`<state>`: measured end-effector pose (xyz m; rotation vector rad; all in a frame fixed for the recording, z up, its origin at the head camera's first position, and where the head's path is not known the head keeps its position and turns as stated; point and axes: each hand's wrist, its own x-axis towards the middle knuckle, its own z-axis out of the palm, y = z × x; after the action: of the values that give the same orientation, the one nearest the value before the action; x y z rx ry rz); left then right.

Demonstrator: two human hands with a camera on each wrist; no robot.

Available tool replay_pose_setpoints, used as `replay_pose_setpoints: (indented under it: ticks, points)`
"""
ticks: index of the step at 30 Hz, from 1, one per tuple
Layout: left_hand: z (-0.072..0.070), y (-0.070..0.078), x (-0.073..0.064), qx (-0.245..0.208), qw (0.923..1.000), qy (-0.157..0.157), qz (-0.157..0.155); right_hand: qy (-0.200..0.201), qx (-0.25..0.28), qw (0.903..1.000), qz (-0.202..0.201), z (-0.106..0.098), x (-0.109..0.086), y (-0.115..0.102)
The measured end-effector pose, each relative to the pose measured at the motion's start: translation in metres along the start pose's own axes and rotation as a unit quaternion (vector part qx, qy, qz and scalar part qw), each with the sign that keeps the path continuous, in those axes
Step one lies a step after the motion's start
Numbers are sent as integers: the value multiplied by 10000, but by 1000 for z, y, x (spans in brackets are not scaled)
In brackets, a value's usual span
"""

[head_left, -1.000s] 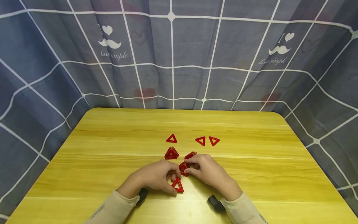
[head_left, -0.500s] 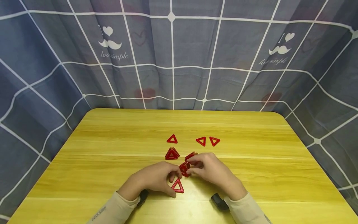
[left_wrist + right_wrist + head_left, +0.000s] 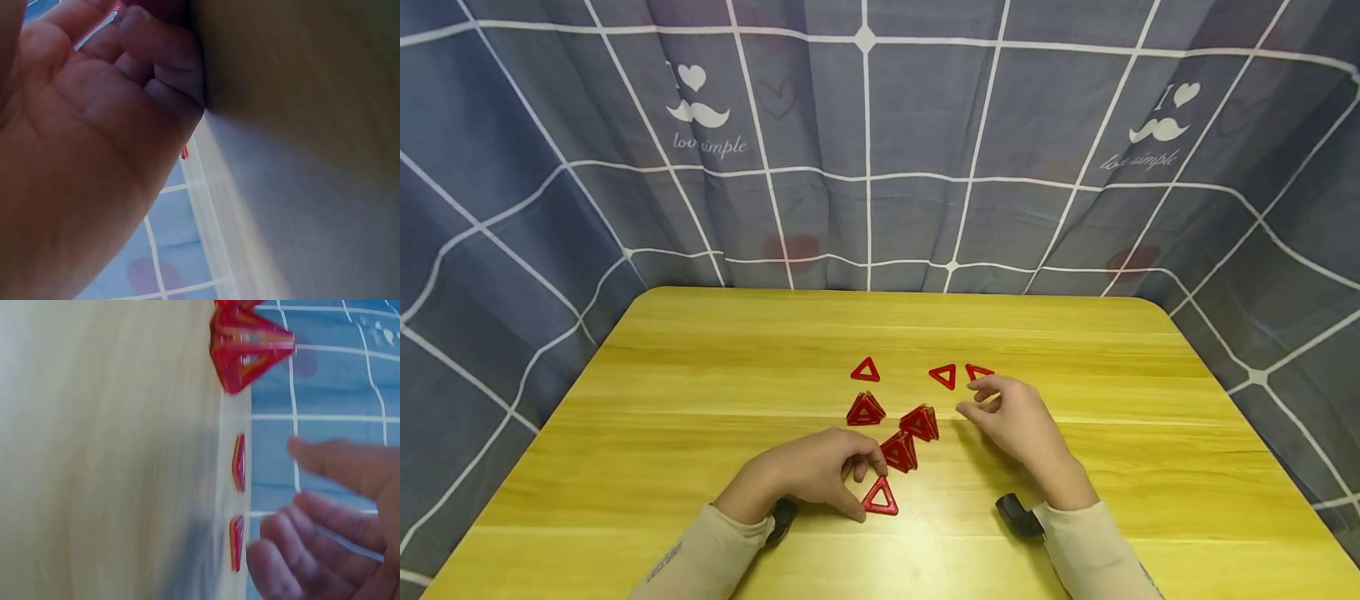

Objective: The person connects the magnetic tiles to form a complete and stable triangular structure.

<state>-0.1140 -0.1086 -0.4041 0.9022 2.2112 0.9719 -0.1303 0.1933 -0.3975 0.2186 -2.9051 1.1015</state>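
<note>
In the head view my left hand rests on the table with bent, relaxed fingers and thumb. Between its thumb and index fingertips lies a flat red plastic triangle frame. The index fingertip is right at a small red pyramid built from such triangles. Two similar pyramids stand farther back, one on the right and one on the left. My right hand is spread and holds nothing, above the table near the far-right red triangle, which its fingers partly cover.
Two more flat triangles lie toward the back, one at left and one in the middle. The wooden table meets a grey-blue checked curtain behind and at the sides. The right wrist view shows a pyramid close up.
My right hand has left the two right-hand pyramids and moved right and back toward the far-right triangle, thumb and fingers apart. The left hand stays by the near triangle.
</note>
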Motion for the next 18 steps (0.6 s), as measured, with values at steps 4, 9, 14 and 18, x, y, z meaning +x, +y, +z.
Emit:
replay_pose_setpoints:
  ticks: [4,9,14,18]
  points:
    - [1,1,0,-25,10000,1,-62,79,-173,9990,402,-6,7,11]
    - [1,4,-1,153,9999,-4,-60,-10,-380,9980,504,-8,22,21]
    - [2,6,-1,310,9995,-27,43,-155,-512,9975,471,-8,36,26]
    - [3,4,1,319,9995,-39,41,-207,-593,9965,548,-7,43,28]
